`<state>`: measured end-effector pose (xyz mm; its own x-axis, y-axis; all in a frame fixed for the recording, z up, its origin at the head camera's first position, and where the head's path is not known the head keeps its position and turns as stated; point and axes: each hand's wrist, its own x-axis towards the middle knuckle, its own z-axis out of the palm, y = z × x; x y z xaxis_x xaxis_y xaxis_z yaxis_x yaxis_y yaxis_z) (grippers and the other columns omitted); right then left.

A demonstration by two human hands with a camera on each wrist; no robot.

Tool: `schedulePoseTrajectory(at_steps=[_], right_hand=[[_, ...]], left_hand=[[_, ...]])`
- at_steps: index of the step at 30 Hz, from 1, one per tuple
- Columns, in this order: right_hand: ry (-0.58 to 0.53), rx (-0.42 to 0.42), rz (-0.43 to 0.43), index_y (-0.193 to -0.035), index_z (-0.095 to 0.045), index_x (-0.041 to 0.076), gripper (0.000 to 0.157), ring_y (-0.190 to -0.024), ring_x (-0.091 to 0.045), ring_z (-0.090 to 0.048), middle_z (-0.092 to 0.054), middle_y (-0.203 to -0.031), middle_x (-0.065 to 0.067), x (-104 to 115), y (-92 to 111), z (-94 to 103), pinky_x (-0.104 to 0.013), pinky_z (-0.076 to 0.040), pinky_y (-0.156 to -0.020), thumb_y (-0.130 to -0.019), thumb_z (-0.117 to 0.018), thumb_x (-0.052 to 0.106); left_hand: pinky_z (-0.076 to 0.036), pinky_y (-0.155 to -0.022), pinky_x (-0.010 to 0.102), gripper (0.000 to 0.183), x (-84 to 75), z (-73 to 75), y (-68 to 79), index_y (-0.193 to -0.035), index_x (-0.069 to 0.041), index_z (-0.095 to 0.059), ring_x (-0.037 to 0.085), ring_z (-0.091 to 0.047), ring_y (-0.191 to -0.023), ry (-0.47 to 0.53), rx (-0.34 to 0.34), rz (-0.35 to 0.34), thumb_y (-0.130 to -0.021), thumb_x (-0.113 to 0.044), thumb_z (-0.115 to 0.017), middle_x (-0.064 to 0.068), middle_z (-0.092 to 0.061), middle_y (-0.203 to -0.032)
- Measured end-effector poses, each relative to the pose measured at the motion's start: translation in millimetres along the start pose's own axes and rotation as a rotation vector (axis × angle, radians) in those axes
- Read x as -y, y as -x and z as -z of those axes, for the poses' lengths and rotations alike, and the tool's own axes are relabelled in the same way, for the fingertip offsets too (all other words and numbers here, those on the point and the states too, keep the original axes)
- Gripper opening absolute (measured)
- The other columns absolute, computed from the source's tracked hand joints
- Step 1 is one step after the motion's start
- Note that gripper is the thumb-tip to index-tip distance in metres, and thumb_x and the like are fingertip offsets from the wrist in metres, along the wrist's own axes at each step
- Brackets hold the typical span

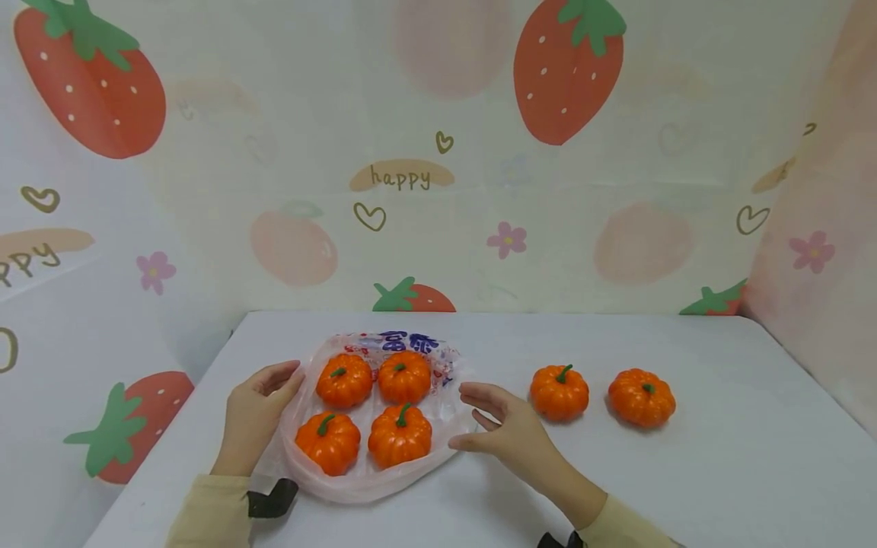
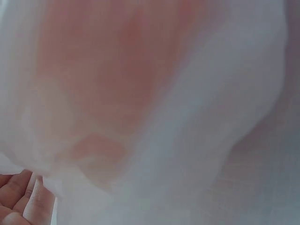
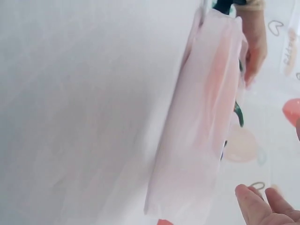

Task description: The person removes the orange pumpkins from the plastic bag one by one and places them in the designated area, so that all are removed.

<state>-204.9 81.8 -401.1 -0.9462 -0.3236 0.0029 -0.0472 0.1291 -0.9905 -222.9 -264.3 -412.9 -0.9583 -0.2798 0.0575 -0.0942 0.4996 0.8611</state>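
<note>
A thin whitish-pink plastic bag (image 1: 363, 485) printed with blue and red marks lies on the table, its mouth spread wide. Several small orange pumpkins (image 1: 400, 436) with green stems sit inside it. At the bag's left rim is my left hand (image 1: 256, 407), thumb and fingers loosely bent; whether they touch the plastic I cannot tell. My right hand (image 1: 510, 434) stands by the right rim, thumb and fingers spread apart with nothing between them. Through the bag's wall, the left wrist view shows a blurred orange shape (image 2: 108, 61). The right wrist view has the bag (image 3: 197, 122) side-on.
Two more pumpkins rest on the white table (image 1: 726, 457) to the right of my right hand: one nearer (image 1: 559, 396), another farther right (image 1: 642, 399). A cloth backdrop (image 1: 479, 190) with strawberries and hearts rises behind the table and along both sides.
</note>
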Motion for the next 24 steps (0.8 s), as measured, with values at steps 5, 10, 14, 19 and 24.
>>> schedulePoseTrajectory(at_steps=[5,10,14,19,24], right_hand=[[0.037,0.042,0.002,-0.139,-0.052,0.0,0.073,-0.138,-0.034,-0.049,-0.052,-0.146,-0.02,1,-8,-10.8,-0.042,-0.042,-0.112,-0.076,-0.086,0.014],[0.079,0.1,-0.009,-0.14,-0.051,-0.004,0.072,-0.137,-0.039,-0.048,-0.052,-0.145,-0.024,0,-19,-22.0,-0.045,-0.042,-0.112,-0.077,-0.085,0.008],[0.149,0.13,-0.029,-0.139,-0.052,-0.003,0.073,-0.135,-0.039,-0.05,-0.054,-0.144,-0.021,-2,-26,-33.5,-0.047,-0.043,-0.111,-0.076,-0.086,0.011],[0.286,0.147,-0.047,-0.137,-0.055,0.001,0.074,-0.133,-0.039,-0.052,-0.057,-0.142,-0.016,-1,-34,-43.4,-0.049,-0.046,-0.109,-0.073,-0.088,0.017],[0.33,0.148,-0.085,-0.135,-0.057,0.004,0.071,-0.131,-0.035,-0.055,-0.06,-0.139,-0.014,-1,-41,-48.2,-0.049,-0.048,-0.107,-0.073,-0.089,0.018]], left_hand=[[-0.046,-0.101,0.031,0.06,0.6,0.6,0.0,-0.14,-0.01,-0.056,0.029,-0.056,-0.13,0.001,0.002,0.001,-0.097,-0.053,-0.055,0.015,-0.059,-0.141],[-0.047,-0.101,0.032,0.061,2.6,0.0,-0.7,-0.14,-0.01,-0.056,0.03,-0.057,-0.13,-0.004,0.002,-0.009,-0.097,-0.054,-0.054,0.015,-0.059,-0.141],[-0.047,-0.102,0.033,0.061,3.3,0.3,-0.3,-0.14,-0.01,-0.056,0.029,-0.057,-0.13,-0.005,0.003,-0.005,-0.097,-0.054,-0.055,0.015,-0.059,-0.141],[-0.046,-0.102,0.034,0.062,3.3,0.7,-0.2,-0.141,-0.011,-0.055,0.03,-0.056,-0.131,-0.007,0.006,0.001,-0.097,-0.054,-0.054,0.015,-0.058,-0.142],[-0.046,-0.102,0.035,0.063,3.7,1.1,-0.9,-0.141,-0.011,-0.055,0.03,-0.056,-0.131,-0.009,0.004,-0.003,-0.097,-0.055,-0.054,0.015,-0.058,-0.142]])
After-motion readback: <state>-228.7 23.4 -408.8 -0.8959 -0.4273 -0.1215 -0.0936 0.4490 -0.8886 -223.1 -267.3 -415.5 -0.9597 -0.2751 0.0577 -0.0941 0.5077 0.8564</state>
